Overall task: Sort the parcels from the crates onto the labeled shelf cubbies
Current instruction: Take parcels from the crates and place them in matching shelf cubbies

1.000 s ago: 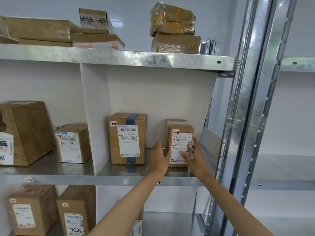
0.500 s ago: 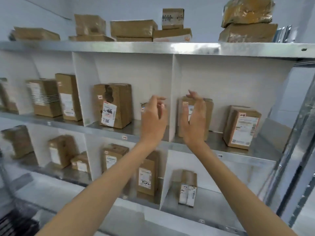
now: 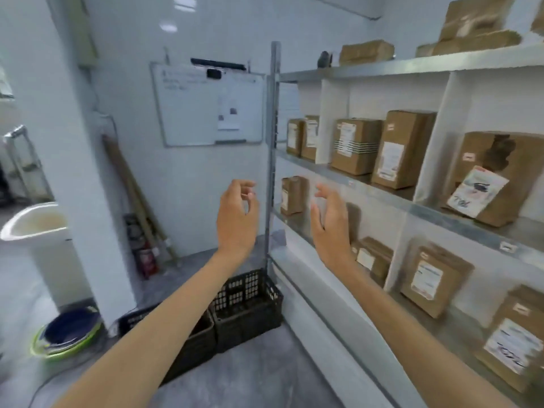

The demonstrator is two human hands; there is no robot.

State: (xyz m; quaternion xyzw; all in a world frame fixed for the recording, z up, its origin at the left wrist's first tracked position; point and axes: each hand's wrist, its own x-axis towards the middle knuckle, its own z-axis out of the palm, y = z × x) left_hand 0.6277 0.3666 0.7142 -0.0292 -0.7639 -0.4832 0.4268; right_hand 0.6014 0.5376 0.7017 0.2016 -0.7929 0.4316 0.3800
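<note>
Both of my hands are raised in mid-air and hold nothing. My left hand (image 3: 238, 214) hangs in front of the white wall, fingers loosely curled and apart. My right hand (image 3: 331, 220) is open beside the metal shelf post (image 3: 272, 148). The shelf (image 3: 382, 191) runs along the right, its cubbies filled with brown cardboard parcels (image 3: 354, 145) bearing white labels. Two black plastic crates (image 3: 248, 304) stand on the floor at the shelf's left end, below my left forearm; what they contain is hidden.
A whiteboard (image 3: 209, 107) hangs on the far wall. A white sink (image 3: 32, 222) is at the left, stacked coloured basins (image 3: 67, 334) on the floor below it. Wooden poles (image 3: 138, 198) and a red extinguisher (image 3: 145, 260) lean in the corner. More parcels (image 3: 366, 51) lie on the shelf top.
My hands let go of the small parcel in the right cubby and came away empty. My view swung left, from the cubbies to the shelf's left end and the crates.
</note>
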